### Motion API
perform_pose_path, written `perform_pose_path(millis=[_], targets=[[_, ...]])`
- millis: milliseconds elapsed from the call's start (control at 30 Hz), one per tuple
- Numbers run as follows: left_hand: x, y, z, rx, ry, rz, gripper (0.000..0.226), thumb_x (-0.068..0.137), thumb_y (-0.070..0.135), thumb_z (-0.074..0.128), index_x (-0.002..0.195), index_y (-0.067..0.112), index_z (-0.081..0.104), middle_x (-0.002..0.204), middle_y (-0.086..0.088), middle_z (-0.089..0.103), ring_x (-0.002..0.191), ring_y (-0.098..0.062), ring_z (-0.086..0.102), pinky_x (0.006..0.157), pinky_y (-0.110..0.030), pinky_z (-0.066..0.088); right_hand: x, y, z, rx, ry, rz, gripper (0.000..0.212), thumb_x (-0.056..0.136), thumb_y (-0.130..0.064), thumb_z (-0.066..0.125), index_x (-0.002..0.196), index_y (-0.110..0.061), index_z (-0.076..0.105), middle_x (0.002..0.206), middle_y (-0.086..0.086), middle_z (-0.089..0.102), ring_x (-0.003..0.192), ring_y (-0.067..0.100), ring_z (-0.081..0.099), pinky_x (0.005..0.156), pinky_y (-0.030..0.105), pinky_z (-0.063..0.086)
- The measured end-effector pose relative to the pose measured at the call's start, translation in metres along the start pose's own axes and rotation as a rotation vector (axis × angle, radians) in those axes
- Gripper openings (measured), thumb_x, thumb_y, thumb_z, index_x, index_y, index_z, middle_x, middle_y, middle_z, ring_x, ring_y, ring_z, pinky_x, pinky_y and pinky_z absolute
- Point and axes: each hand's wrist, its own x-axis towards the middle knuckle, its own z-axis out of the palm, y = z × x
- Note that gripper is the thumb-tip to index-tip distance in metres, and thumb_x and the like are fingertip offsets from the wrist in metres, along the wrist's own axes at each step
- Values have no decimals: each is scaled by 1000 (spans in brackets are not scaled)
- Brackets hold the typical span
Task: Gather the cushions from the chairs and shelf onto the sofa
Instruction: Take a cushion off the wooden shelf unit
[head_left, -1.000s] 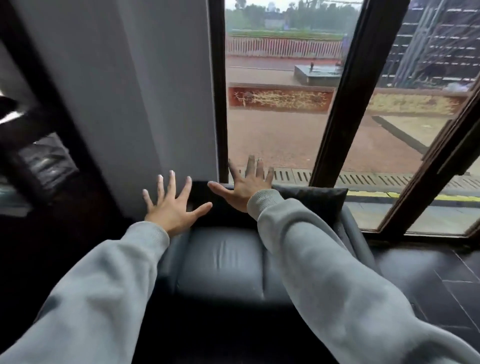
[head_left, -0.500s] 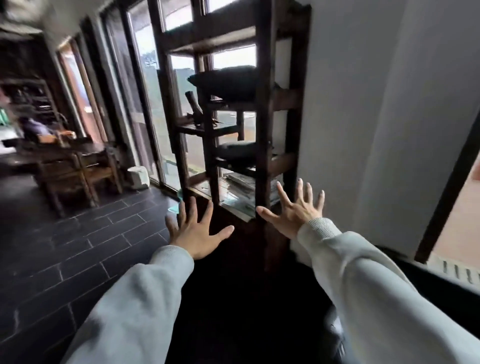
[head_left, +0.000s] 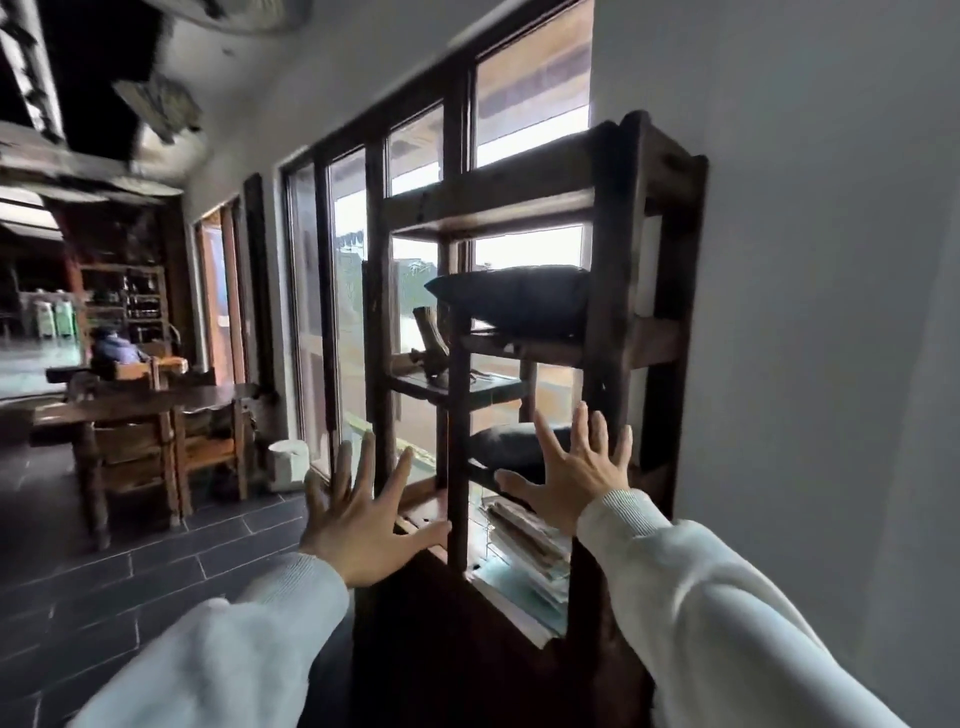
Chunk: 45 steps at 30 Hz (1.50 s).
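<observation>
Both my hands are empty, fingers spread wide: left hand (head_left: 363, 525) beside the shelf (head_left: 613, 332), right hand (head_left: 576, 473) before the lower cushion (head_left: 511, 447). Another cushion (head_left: 514, 299) sits higher. Yanking one out could snag the posts and topple the wooden ornament (head_left: 434, 345).

No text, label, brand, number or sign is readable anywhere in the view.

Both hands showing at lower centre of frame, fingers spread, holding nothing. Left hand (head_left: 358, 525) hovering before wooden shelf (head_left: 615, 332); right hand (head_left: 576, 473) overlapping lower dark cushion (head_left: 511, 447). Upper dark cushion (head_left: 519, 299) lying on higher shelf board. Stacked papers (head_left: 524, 545) sitting below. Table and chairs (head_left: 150, 436) standing at left.
</observation>
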Motion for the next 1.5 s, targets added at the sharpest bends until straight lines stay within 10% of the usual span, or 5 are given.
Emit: perform_pose_path(millis=[700,967,1133,1267,1500], targets=[[423,14,-71,88,296,212,130,79,78,68,158,41,-28,163,-9,-43,150,-37,-37,120,-68,-10,338,54,18,-233,318,-66,104,88,-60,62,161,-26,-3,167,26,-3,154,46,2,121,53,-1],[579,32,-88,75,505,363,152,65,76,81,154,36,-36,169,-15,-28,155,-44,-22,120,-72,1,445,57,2,-564,209,105,149,66,-59,87,155,-25,-27,162,32,-19,152,50,-10,122,55,-2],[644,31,-83,123,583,427,154,61,67,88,159,36,-27,172,-20,4,157,-46,5,118,-73,15,472,61,8,-763,269,228,141,78,-44,82,150,-23,-37,152,42,25,133,49,45,108,54,41],[665,23,-74,154,809,434,115,76,42,81,167,21,12,134,-19,60,123,-44,56,101,-64,39,477,65,-2,-789,314,199,120,73,-34,80,158,-13,-1,127,23,58,112,37,59,94,46,47],[641,11,-82,44,889,479,50,66,15,85,108,3,62,97,-20,69,93,-45,67,83,-58,47,467,57,-2,-691,443,222,74,58,-13,85,124,-3,51,107,23,63,100,43,59,84,49,46]])
